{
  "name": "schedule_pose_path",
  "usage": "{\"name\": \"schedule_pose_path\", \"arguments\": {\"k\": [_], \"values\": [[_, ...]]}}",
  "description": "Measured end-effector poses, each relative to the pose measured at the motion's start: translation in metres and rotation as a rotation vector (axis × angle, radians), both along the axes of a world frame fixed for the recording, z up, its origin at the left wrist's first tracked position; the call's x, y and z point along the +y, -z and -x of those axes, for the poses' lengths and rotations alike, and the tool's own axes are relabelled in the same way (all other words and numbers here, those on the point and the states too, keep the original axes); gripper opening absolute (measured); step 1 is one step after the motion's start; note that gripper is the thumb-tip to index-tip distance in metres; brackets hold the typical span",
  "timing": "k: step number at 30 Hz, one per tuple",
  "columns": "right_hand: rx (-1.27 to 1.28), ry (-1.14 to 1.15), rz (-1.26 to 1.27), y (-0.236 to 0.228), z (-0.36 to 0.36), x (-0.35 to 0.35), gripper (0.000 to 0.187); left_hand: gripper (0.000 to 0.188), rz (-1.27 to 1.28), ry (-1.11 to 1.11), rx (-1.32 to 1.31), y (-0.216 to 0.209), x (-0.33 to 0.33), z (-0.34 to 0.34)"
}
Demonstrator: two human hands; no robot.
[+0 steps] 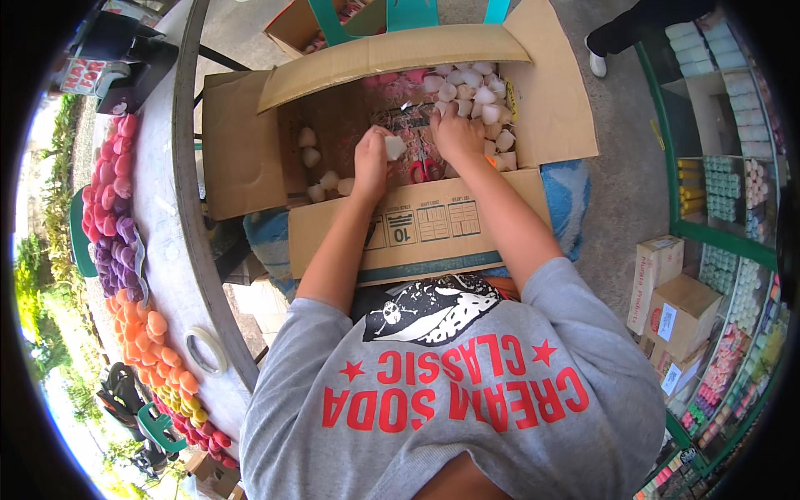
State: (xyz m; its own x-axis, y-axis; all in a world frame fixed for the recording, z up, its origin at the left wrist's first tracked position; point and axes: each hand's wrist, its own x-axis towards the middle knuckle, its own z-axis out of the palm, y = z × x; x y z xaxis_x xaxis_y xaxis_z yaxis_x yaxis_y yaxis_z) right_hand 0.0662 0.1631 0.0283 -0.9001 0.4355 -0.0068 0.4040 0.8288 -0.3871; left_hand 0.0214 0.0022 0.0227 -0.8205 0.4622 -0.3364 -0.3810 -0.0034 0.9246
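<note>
A large open cardboard box [533, 193] lies in front of me, with both of my hands inside it. My left hand [372, 162] is closed around a small white rounded wax-like piece [395, 148]. To its right, my right hand [457, 133] has its fingers bent at the edge of a pile of similar white pieces [473, 82]; whatever they hold is hidden. Between the hands lie red-handled scissors [426, 170] on pinkish scraps [387, 104]. More of the white pieces [310, 157] sit in the box's left side.
Along the left, a grey table [187, 275] bears rows of red, purple, orange and yellow pieces [150, 333] and a white tape roll [206, 350]. Green-framed shelves [725, 237] and stacked cartons [683, 308] stand at right. Another person's leg [621, 37] shows at top right.
</note>
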Motion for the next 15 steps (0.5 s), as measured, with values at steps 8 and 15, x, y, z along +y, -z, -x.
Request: {"name": "schedule_pose_path", "arguments": {"k": [8, 15], "values": [[0.081, -0.069, 0.198, 0.0, -0.009, -0.006, 0.047, 0.022, -0.355, -0.257, -0.399, 0.005, 0.0, 0.014], [0.096, -0.382, 0.156, -0.01, -0.014, -0.01, 0.051, 0.03, -0.198, -0.131, -0.083, 0.038, -0.007, 0.015]]}}
